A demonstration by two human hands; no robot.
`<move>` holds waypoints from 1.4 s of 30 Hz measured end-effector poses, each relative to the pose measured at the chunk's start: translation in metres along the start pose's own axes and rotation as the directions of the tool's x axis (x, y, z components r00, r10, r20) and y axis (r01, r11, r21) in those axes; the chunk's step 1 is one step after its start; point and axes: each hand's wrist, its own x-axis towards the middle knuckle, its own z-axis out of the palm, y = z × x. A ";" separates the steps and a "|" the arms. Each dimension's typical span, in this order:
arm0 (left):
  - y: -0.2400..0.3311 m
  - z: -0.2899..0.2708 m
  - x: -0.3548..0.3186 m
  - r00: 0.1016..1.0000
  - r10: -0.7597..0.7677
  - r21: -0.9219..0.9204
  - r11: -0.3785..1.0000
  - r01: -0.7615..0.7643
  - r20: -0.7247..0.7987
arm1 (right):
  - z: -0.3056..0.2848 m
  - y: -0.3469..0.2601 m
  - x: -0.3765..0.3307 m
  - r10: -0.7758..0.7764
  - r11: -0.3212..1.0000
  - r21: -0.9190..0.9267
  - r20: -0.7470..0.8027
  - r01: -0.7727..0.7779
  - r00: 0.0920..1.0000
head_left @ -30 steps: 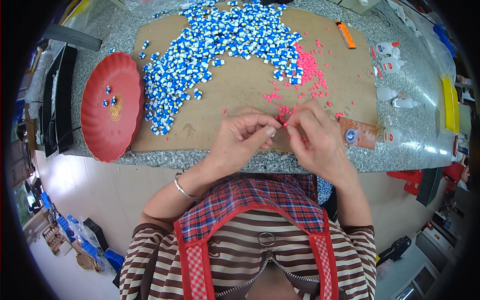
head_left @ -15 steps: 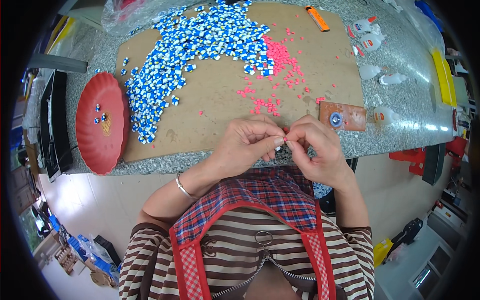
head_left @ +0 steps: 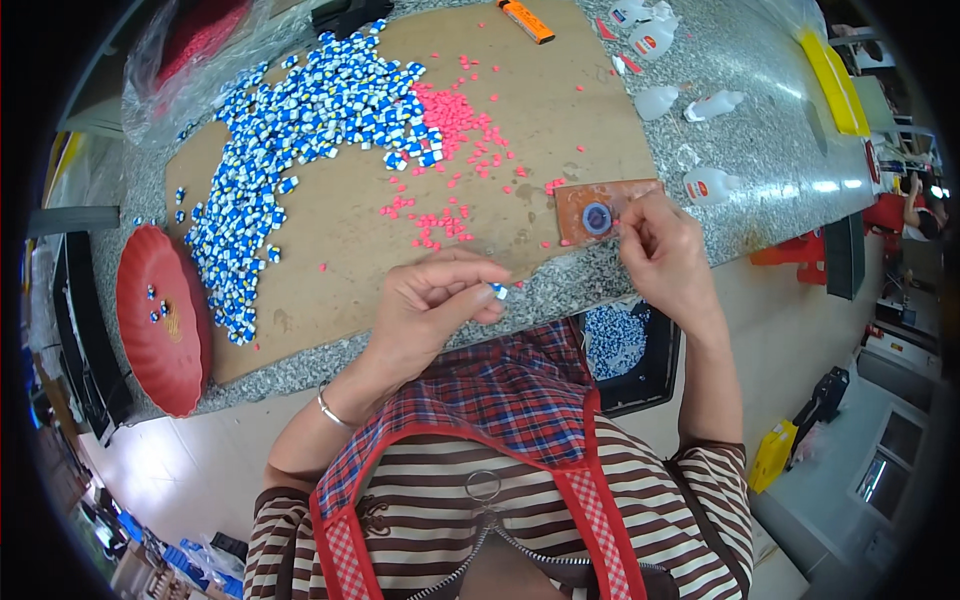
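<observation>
My left hand (head_left: 430, 305) is closed in a pinch at the counter's near edge, with a small blue-and-white piece (head_left: 499, 292) between thumb and forefinger. My right hand (head_left: 662, 250) has its fingers pressed together at the edge of a brown tile (head_left: 572, 214). A tiny pink piece (head_left: 617, 225) shows at its fingertips. Beside those fingertips a round blue-rimmed cap (head_left: 596, 218) lies on the tile. Beyond my hands, loose pink pieces (head_left: 450, 115) are scattered on a cardboard sheet (head_left: 340, 220), next to a large heap of blue-and-white pieces (head_left: 240, 205).
A red fluted dish (head_left: 135, 330) with a few pieces stands at the left. Several white glue bottles (head_left: 708, 185) lie or stand at the right. An orange cutter knife (head_left: 526, 20) lies at the far edge. Below the counter sits a black bin (head_left: 655, 370) of blue-and-white bits.
My hands have parted. The right has moved right to the tile with the cap; the left keeps its pinch on the blue-and-white piece. The view has shifted and turned, uncovering the bin.
</observation>
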 end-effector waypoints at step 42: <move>-0.006 0.006 -0.010 0.966 0.228 -0.138 0.960 -0.244 -0.123 | 0.054 -0.074 0.005 0.130 0.586 0.632 0.544 -0.507 0.829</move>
